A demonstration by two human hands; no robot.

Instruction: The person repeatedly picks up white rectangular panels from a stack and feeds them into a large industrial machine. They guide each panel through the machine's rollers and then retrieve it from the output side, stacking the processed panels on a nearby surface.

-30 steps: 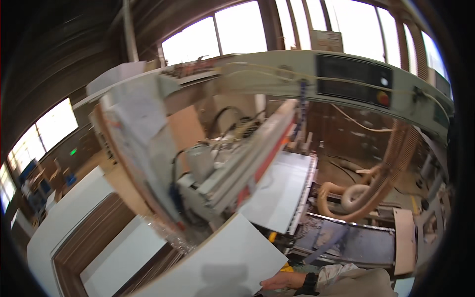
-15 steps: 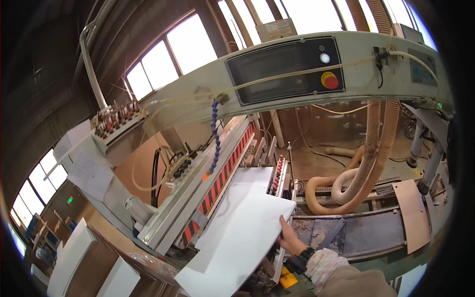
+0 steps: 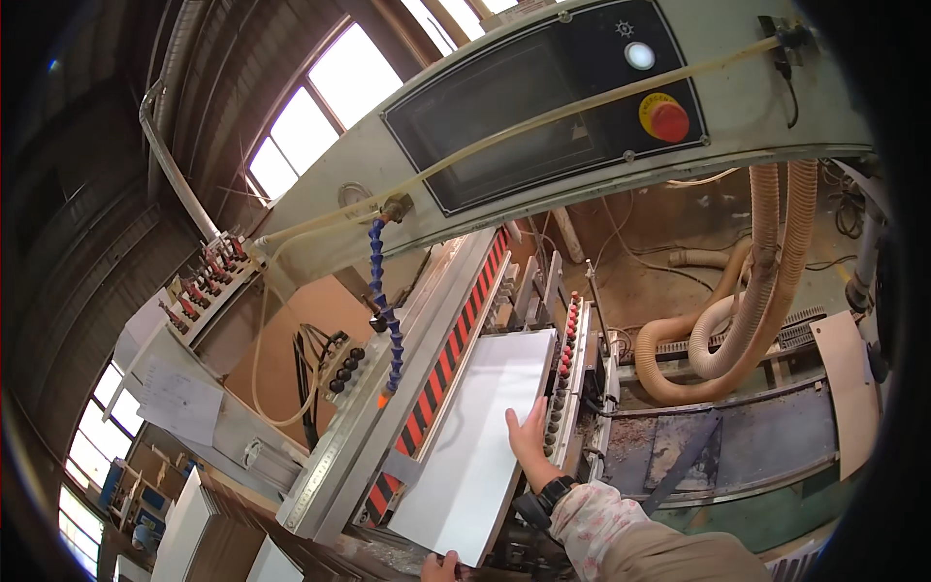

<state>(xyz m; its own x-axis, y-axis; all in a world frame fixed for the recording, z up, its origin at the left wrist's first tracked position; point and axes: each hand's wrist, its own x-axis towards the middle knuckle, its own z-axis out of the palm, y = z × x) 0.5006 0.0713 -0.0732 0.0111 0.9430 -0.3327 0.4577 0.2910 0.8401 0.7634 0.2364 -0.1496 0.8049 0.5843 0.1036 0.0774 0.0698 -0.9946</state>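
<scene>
A long white panel lies on the machine bed, alongside a red-and-black striped guard. My right hand rests at the panel's right edge, thumb spread away from the fingers. It wears a dark wristband and a patterned sleeve. At the near end of the panel, my left hand pinches the edge with thumb and finger; the rest of it is cut off by the lower rim of the picture. A row of small red and dark rollers runs along the panel's right side.
Overhead crosses a machine beam with a dark control panel and a red stop button. A blue segmented hose hangs from it. Ribbed ducts coil at the right. Stacked boards stand at lower left.
The white panel has turned and moved into line with the bed. My right hand has shifted left onto its side edge, and my left hand has come into view at the near end.
</scene>
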